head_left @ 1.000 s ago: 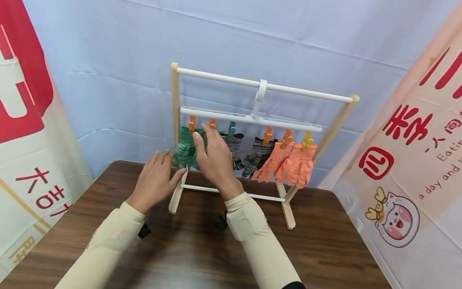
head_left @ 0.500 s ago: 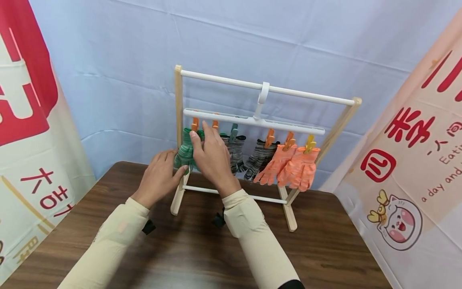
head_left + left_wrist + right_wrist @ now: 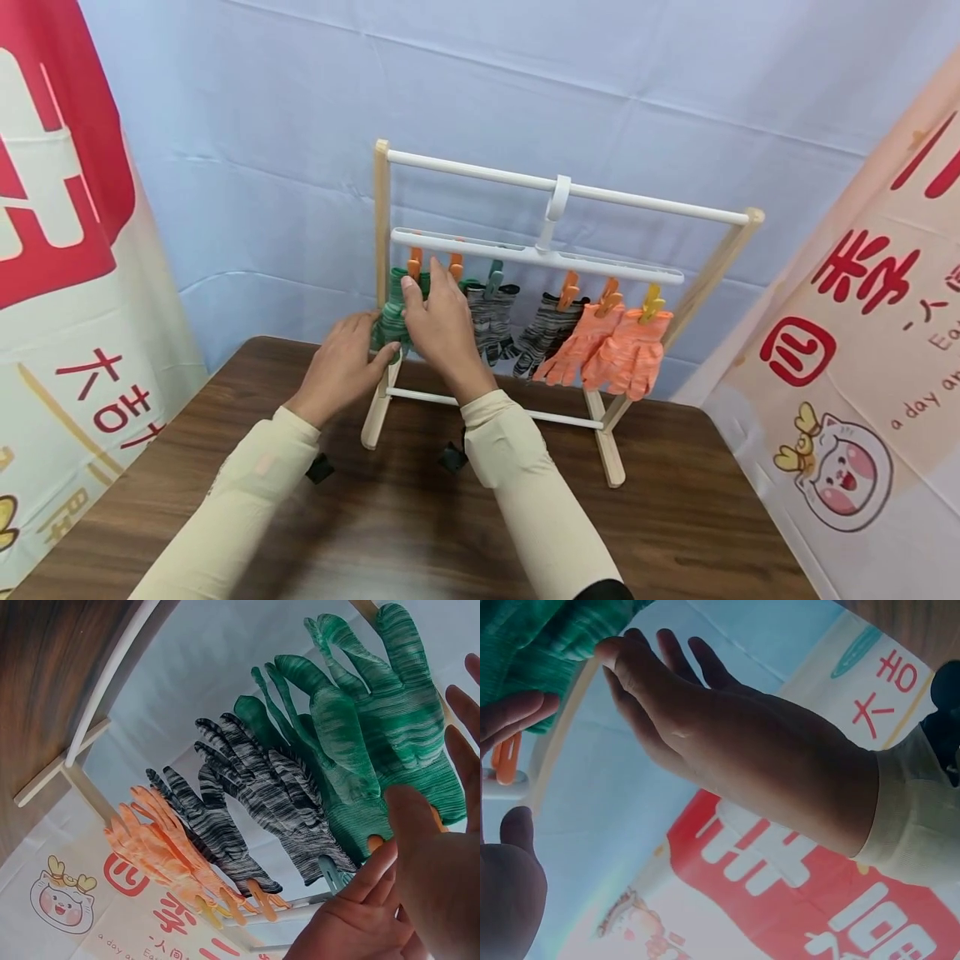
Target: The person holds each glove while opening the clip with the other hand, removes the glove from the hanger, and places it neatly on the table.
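Observation:
My left hand (image 3: 343, 367) is beside the green striped gloves (image 3: 396, 310) at the hanger's left end, its fingers extended and thumb apart. The thumb overlaps the gloves' lower part in the head view. My right hand (image 3: 444, 329) is raised in front of the same gloves, partly covering them, with its fingertips just below the white hanger (image 3: 480, 248). Orange clothespins (image 3: 415, 263) clip the green gloves by their cuffs, fingers hanging down. In the right wrist view, the left hand (image 3: 735, 731) is seen side-on, and part of the right hand (image 3: 510, 889) shows at the left edge.
Black-and-grey gloves (image 3: 491, 317) and orange gloves (image 3: 630, 350) hang further right, with a yellow clothespin (image 3: 652, 302) at the end. The hanger hooks over the top bar of a wooden rack (image 3: 382, 217), standing on a brown table (image 3: 540, 533) before a pale cloth (image 3: 285, 167).
The rack and both hands appear slightly further right and lower in the head view. Relative to the green gloves, the hands have barely shifted.

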